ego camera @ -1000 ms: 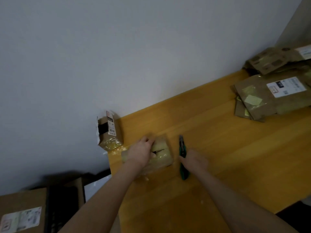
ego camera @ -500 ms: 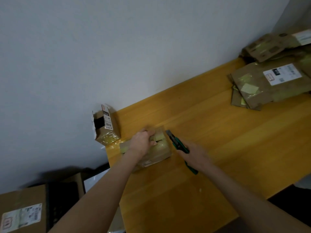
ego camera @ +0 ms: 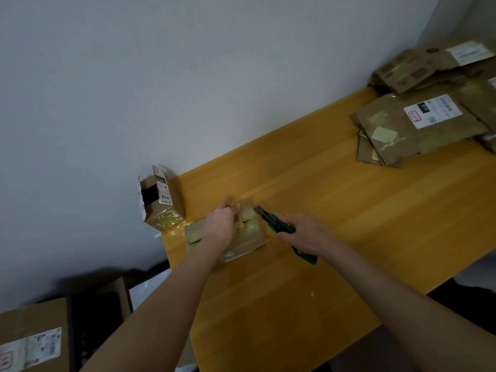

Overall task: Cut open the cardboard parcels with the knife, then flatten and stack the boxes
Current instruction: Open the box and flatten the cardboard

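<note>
A small brown cardboard parcel wrapped in yellowish tape lay flat near the left end of the yellow wooden table. The left hand lay on top of it, fingers curled over its far edge, gripping it.

At three o'clock from the parcel, the right hand was clenched around a green-handled utility knife. Its dark blade pointed toward ten o'clock and ended just beside the parcel's far right corner. Whether the tip touched the cardboard could not be told. The knife's green tail stuck out below the hand toward five o'clock.

At ten o'clock from the parcel, a small opened cardboard box with a white label stood tilted at the table's corner against the grey wall. Well apart at two o'clock lay a stack of flattened brown cardboard boxes, the top one with a white shipping label. At seven o'clock, below the table, sat a large labelled cardboard carton.
</note>
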The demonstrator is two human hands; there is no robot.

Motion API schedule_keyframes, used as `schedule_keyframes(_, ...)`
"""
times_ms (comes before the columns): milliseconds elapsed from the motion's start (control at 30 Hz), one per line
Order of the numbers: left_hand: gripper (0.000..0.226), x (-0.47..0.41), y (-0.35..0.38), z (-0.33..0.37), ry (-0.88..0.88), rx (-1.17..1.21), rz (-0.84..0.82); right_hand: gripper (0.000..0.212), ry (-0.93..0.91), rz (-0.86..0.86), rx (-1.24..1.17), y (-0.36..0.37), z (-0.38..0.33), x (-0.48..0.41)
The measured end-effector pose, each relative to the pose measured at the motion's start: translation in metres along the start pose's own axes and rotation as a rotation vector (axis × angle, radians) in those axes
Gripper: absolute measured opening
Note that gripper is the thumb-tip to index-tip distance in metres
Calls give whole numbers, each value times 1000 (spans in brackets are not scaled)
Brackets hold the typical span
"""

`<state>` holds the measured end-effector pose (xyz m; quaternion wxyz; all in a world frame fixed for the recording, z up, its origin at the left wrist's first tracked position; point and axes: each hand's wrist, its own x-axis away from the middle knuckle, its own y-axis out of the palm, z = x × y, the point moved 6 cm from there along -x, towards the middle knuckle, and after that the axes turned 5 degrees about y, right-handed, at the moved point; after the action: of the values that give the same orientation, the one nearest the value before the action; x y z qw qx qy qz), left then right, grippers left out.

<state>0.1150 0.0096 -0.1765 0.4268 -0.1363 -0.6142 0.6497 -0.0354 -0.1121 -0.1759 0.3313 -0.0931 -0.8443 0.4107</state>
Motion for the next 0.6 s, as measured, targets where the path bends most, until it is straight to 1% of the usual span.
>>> schedule_keyframes(200, 53, 1, 1, 4, 4, -55, -9, 52, 4, -19, 36, 2, -2, 8)
schedule_keyframes(433, 53, -2, 3, 2, -7, -26, -26, 51, -4, -24, 42, 8, 4, 14)
schedule_keyframes(467, 53, -2, 2, 2, -7, -27, -28, 50, 4, -44, -6, 8, 8, 14)
schedule_keyframes(500, 53, -2, 2, 2, -5, -27, -31, 47, 21, -67, -106, 8, 13, 14)
schedule_keyframes(567, 52, -4, 0, 1, 2, -31, -40, 46, 96, -71, -408, 13, 24, 13)
schedule_keyframes(600, 51, -5, -2, 1, 6, -34, -43, 46, 160, -35, -529, 17, 29, 11)
